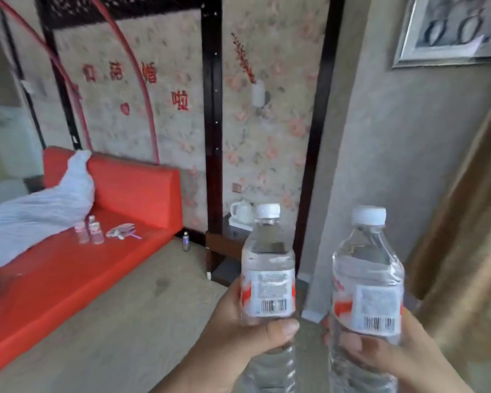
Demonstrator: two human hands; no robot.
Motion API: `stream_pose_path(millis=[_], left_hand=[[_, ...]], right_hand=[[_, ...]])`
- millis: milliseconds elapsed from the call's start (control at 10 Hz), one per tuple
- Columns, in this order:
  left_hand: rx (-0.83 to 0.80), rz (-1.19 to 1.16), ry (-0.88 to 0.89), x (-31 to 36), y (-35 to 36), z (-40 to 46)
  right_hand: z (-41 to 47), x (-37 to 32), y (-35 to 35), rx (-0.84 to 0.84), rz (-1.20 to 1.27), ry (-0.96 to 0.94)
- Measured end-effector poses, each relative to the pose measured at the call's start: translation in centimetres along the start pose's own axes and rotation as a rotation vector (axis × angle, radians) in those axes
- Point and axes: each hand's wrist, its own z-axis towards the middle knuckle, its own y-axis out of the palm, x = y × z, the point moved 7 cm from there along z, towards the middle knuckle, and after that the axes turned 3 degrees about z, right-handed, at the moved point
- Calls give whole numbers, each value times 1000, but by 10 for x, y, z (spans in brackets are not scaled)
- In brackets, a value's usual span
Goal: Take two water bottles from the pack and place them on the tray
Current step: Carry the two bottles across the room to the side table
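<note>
I hold two clear plastic water bottles upright in front of me, each with a white cap and a red and white label with a barcode. My left hand (238, 333) grips the left bottle (268, 268) around its lower half. My right hand (380, 355) grips the right bottle (367, 282) the same way. A white kettle (242, 212) stands on what may be a tray on a dark side table (224, 242) beyond the bottles; I cannot make out the tray itself. The pack is out of view.
A red bench (77, 268) runs along the left, with a white sheet (40, 205), two small bottles (90, 229) and a fan (124, 231) on it. One small bottle (185, 241) stands on the beige carpet. A gold curtain (465, 236) hangs on the right.
</note>
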Motion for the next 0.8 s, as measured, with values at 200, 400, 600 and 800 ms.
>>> stream_pose_path(millis=[200, 400, 600, 800], left_hand=[[106, 23, -55, -15, -122, 80], [205, 63, -65, -34, -222, 180], [198, 129, -49, -25, -313, 305], [161, 106, -35, -22, -400, 423]], right_hand=[[184, -75, -22, 97, -68, 46], [342, -49, -12, 130, -43, 30], [507, -48, -8, 36, 20, -22], [659, -32, -5, 26, 75, -3]])
